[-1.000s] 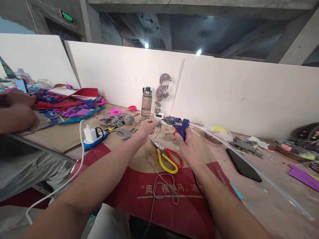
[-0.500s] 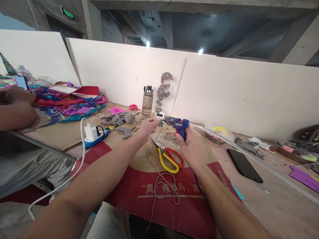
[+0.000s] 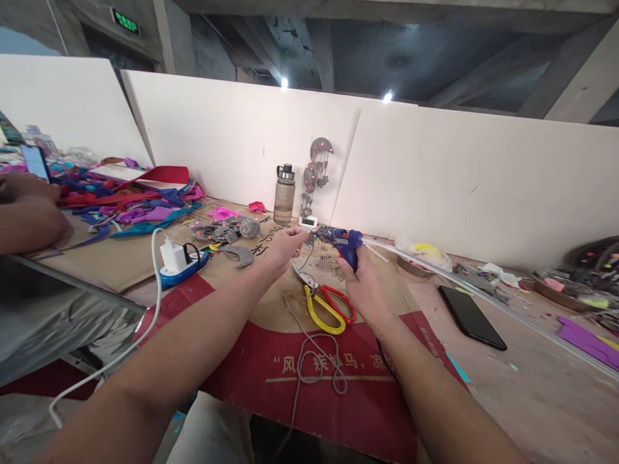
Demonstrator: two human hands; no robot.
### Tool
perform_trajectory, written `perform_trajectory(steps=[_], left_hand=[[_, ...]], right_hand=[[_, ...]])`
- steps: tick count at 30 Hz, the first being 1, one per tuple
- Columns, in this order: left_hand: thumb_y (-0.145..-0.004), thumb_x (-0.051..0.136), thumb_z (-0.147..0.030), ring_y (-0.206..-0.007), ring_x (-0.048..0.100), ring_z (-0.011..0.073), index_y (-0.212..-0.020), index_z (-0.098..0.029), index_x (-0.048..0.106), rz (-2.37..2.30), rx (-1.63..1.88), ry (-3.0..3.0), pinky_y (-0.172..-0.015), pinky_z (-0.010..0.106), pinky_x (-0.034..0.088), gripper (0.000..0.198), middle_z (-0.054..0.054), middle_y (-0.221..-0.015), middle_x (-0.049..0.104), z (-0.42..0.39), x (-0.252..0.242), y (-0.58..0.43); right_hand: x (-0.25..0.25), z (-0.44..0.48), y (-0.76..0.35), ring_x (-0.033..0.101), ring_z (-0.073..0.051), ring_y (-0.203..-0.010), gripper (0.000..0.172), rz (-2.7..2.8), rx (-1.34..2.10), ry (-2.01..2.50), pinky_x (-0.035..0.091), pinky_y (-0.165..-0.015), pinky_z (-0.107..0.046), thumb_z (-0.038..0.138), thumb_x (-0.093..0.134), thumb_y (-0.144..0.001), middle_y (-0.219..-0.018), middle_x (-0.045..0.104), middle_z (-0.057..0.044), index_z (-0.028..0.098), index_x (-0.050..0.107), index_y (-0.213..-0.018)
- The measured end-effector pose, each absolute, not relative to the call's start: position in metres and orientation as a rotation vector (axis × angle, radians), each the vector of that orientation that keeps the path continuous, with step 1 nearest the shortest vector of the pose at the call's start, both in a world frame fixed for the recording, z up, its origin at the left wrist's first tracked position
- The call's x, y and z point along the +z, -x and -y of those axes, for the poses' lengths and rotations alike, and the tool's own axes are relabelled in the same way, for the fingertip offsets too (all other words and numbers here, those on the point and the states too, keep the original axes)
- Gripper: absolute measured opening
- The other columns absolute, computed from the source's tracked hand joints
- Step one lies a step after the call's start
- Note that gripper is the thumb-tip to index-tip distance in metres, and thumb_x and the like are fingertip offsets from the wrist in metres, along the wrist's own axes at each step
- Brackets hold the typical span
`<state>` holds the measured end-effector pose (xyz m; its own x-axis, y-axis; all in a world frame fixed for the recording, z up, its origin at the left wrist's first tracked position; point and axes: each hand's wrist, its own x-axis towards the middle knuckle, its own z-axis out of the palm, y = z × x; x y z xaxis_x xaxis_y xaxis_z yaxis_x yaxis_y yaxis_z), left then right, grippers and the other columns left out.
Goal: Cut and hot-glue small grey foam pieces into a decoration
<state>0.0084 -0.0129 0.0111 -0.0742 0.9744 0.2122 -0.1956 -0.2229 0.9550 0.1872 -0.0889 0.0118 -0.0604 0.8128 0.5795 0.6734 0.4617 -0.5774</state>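
Note:
My right hand grips a blue glue gun, with a long clear glue stick running out of its back. The gun's nozzle points left, up against the fingers of my left hand. Those fingers pinch a small grey felt piece, mostly hidden. From it a grey cord trails down and lies in loops on the red and brown cardboard. Scissors with one yellow and one red handle lie below my hands. A grey felt crescent rests left of my left hand.
A water bottle and a hanging grey moon ornament stand by the white partition. Left are a power strip, a yarn ball, bright fabric scraps and another person's arm. A black phone lies right.
The whole view has shifted slightly. My hands hold nearly the same pose, with the glue gun's tip still at the small felt piece.

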Motion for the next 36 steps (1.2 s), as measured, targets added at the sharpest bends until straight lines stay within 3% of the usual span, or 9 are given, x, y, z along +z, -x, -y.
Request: perform_trajectory(steps=[26,33,36], left_hand=[[-0.062,0.071,-0.027,-0.046,0.03,0.0035,-0.061,-0.016,0.051,-0.98,1.508,-1.203,-0.042,0.017,0.019,0.023,-0.006,-0.053,0.039,0.0109,0.01,-0.0073],[-0.061,0.072,-0.03,-0.048,0.032,0.004,-0.062,-0.015,0.052,-0.946,1.534,-1.141,-0.042,0.016,0.019,0.025,-0.005,-0.055,0.041,0.0093,0.011,-0.0053],[-0.057,0.075,-0.031,-0.05,0.035,0.0046,-0.063,-0.015,0.053,-0.925,1.544,-1.093,-0.042,0.016,0.022,0.027,-0.005,-0.057,0.042,0.0096,0.0131,-0.004]], right_hand=[[0.0079,0.0872,-0.1872,0.062,-0.029,-0.103,0.04,1.766,0.134,1.247,0.048,-0.084,-0.041,0.038,0.042,-0.092,-0.116,0.066,-0.015,0.019,0.048,-0.127],[0.0092,0.0883,-0.1876,0.06,-0.03,-0.105,0.039,1.752,0.203,1.206,0.046,-0.089,-0.043,0.037,0.044,-0.09,-0.115,0.065,-0.014,0.02,0.048,-0.126],[0.0099,0.0879,-0.1869,0.061,-0.027,-0.099,0.037,1.642,0.296,1.186,0.048,-0.083,-0.04,0.04,0.051,-0.086,-0.111,0.066,-0.012,0.023,0.05,-0.12]])
